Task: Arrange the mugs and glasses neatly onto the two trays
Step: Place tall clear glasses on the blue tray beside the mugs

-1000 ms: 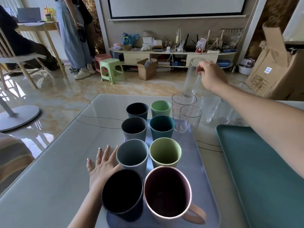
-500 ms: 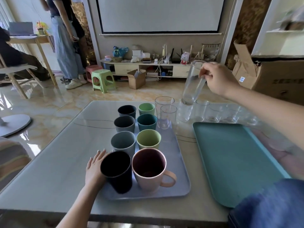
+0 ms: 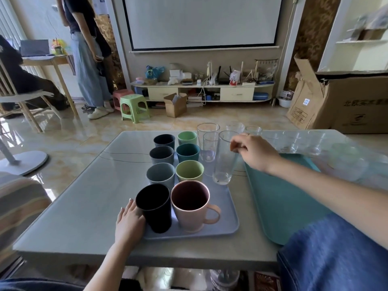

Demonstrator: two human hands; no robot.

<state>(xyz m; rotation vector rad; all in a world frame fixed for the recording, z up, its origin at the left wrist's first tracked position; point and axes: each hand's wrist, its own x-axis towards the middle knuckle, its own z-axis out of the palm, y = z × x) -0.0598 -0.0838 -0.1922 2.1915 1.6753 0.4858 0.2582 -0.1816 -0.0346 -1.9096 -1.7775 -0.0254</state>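
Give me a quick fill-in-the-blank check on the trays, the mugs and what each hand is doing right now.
1. The right hand pinches the rim of a clear ____.
2. The only cup with a handle on the grey-blue tray is the ____ mug.
3. The left hand rests beside the ____ cup at the tray's near left corner.
4. The teal tray holds ____ cups.

Missing words: glass; pink; black; no

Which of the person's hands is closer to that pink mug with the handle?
Left. The left hand rests at the tray's near left edge, just beyond the black cup standing beside the pink mug. The right hand is farther back, pinching a tall glass.
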